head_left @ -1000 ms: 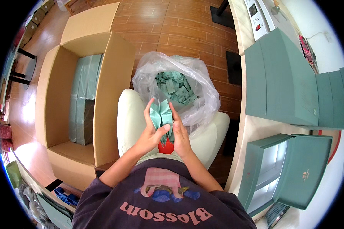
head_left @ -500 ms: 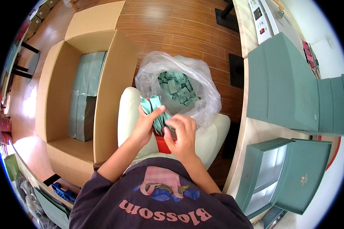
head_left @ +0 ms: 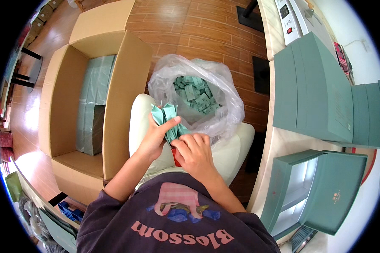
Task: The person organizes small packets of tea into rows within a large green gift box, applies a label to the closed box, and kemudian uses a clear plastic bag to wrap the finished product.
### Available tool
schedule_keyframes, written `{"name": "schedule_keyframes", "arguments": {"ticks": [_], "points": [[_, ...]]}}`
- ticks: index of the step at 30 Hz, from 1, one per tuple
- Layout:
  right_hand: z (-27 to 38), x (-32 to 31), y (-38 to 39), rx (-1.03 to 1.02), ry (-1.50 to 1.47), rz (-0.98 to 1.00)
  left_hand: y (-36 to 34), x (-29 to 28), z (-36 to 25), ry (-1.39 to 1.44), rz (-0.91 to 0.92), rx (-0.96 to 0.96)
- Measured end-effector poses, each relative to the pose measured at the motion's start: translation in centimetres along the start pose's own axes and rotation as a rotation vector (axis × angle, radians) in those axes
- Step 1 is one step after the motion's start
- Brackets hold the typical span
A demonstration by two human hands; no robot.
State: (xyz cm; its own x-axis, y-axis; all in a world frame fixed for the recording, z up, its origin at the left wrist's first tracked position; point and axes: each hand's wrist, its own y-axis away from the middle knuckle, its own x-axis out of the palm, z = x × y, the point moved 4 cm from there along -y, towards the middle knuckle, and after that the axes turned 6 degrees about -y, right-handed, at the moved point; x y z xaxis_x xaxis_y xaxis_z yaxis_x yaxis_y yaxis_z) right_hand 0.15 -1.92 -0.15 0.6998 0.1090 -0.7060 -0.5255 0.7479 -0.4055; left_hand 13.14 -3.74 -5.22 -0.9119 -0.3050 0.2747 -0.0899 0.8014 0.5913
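Observation:
Several small green packets stand bunched together in my left hand, its thumb pressed across their near side. My right hand is closed at the lower right end of the bunch, fingertips against the packets; whether it grips one is hidden. Beyond my hands, a clear plastic bag with its mouth open contains many more green packets. Under my hands, a bit of something red shows between my legs.
An open cardboard box with plastic-wrapped green boxes inside stands at left. On the right-hand counter are stacked green boxes, an open green case with white compartments, and a white machine farther back.
My right hand has come down slightly, its fingers closing in against the lower end of the packets. The left hand with the bunch has shifted a little to the left.

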Motion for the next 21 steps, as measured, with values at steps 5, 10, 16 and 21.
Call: {"name": "schedule_keyframes", "arguments": {"ticks": [5, 10, 16, 21], "points": [[-0.4, -0.3, -0.3, -0.117, -0.02, 0.033, -0.3, -0.1, 0.5, 0.051, 0.08, -0.069], [0.5, -1.2, -0.1, 0.031, -0.082, -0.182, -0.3, 0.1, -1.1, 0.219, -0.01, 0.043], [0.0, -0.8, 0.2, 0.018, -0.084, -0.182, 0.7, 1.1, -1.7, 0.185, -0.086, 0.116], [0.0, -0.9, 0.1, -0.012, -0.079, -0.137, 1.2, 1.4, -1.9, 0.162, -0.072, 0.101]]}}
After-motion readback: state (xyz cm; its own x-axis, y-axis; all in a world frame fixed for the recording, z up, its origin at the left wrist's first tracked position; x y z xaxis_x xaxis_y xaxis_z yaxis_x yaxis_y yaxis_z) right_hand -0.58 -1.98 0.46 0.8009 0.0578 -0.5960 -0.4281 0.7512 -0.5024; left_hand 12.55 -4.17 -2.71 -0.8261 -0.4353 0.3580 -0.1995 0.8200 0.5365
